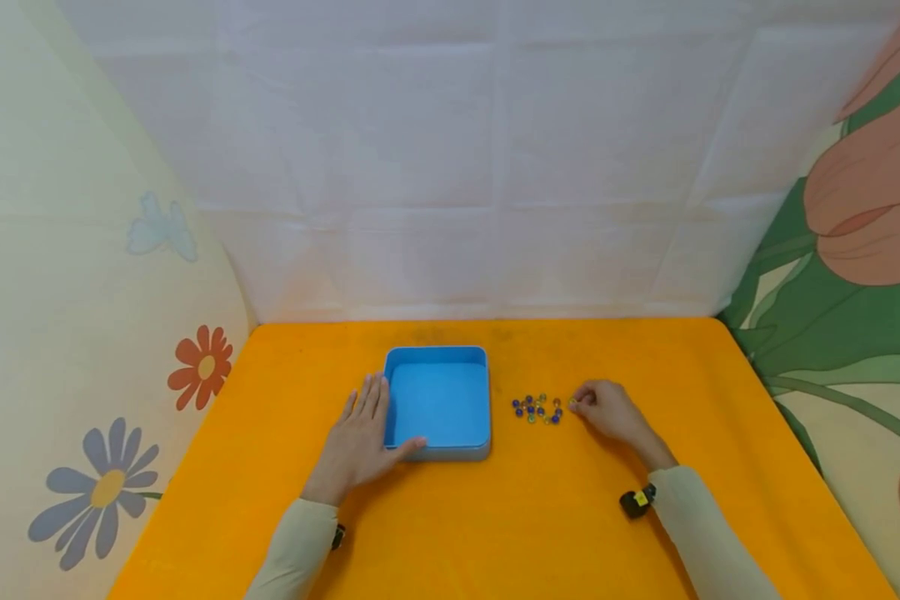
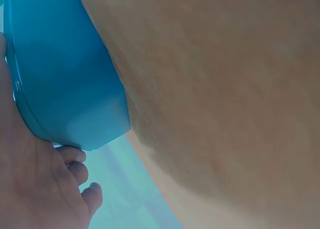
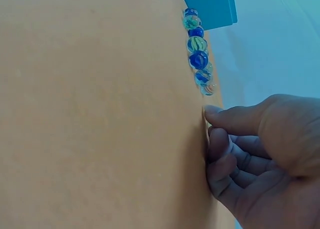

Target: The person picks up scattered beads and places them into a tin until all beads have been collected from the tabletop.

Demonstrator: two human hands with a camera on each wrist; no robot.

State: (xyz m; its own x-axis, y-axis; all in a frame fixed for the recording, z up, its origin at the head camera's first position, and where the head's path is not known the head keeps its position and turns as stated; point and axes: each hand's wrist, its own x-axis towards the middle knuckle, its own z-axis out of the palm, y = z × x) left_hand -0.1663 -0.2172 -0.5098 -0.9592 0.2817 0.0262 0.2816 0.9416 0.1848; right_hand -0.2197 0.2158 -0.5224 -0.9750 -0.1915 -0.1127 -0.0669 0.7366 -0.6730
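Note:
A blue square box (image 1: 437,404) with an open top sits on the orange table. Along its left side lies my left hand (image 1: 356,446), fingers straight and the thumb reaching over the near rim. In the left wrist view, the fingers (image 2: 79,174) rest against the blue wall (image 2: 65,79). To the right of the box is a cluster of small glass marbles (image 1: 531,410), some dark blue, others clear with coloured swirls. At the cluster's right edge my right hand (image 1: 607,410) pinches a yellowish marble (image 1: 573,402) between thumb and finger, fingertips down at the tabletop.
Orange cloth covers the table (image 1: 525,525). A white sheet (image 1: 450,167) hangs behind it, with flower-printed cloths (image 1: 97,350) at left and right. In the right wrist view, several marbles (image 3: 198,60) line up between my hand and the blue box (image 3: 210,9).

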